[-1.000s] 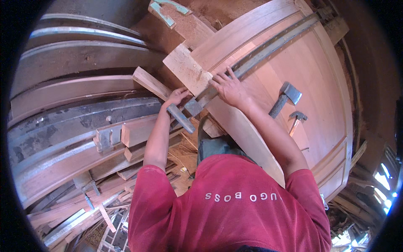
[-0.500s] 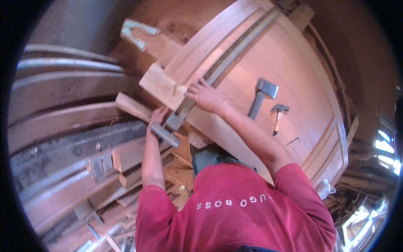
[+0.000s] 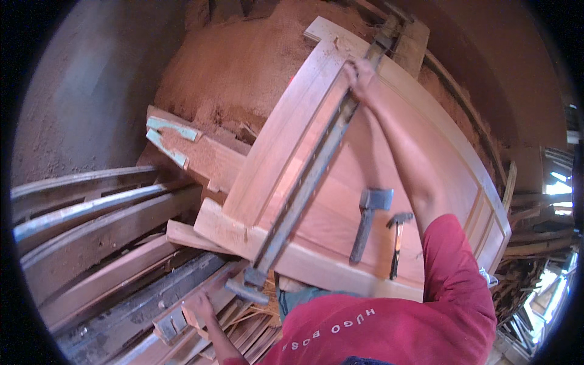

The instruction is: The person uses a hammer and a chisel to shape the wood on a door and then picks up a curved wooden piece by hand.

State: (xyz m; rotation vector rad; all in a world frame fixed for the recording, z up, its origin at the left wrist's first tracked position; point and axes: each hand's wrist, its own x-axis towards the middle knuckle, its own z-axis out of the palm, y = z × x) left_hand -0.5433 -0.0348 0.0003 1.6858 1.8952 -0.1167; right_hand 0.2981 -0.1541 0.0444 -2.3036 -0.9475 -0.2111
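A long metal bar clamp [image 3: 304, 176] lies across a wooden door panel [image 3: 322, 228]. Its near end, with a metal head [image 3: 246, 291], sticks out past the panel's near edge. My right hand [image 3: 361, 80] is closed around the bar toward its far end, arm stretched over the panel. My left hand [image 3: 199, 306] is away from the clamp, low at the left beside stacked boards, its fingers loosely apart and seemingly holding nothing. A hatchet [image 3: 371, 213] and a claw hammer [image 3: 397, 246] lie on the panel, right of the clamp.
Long boards [image 3: 109, 231] are stacked along the left. A plank with pale green pieces [image 3: 201, 146] lies beyond the panel's left edge, near heaped sawdust [image 3: 213, 73]. A wood block [image 3: 412, 48] sits by the clamp's far end. Scrap wood [image 3: 541, 243] is piled at the right.
My right hand has moved from the clamp's near part to its far part. My left hand has left the clamp's near end and moved down toward the boards. The view has shifted.
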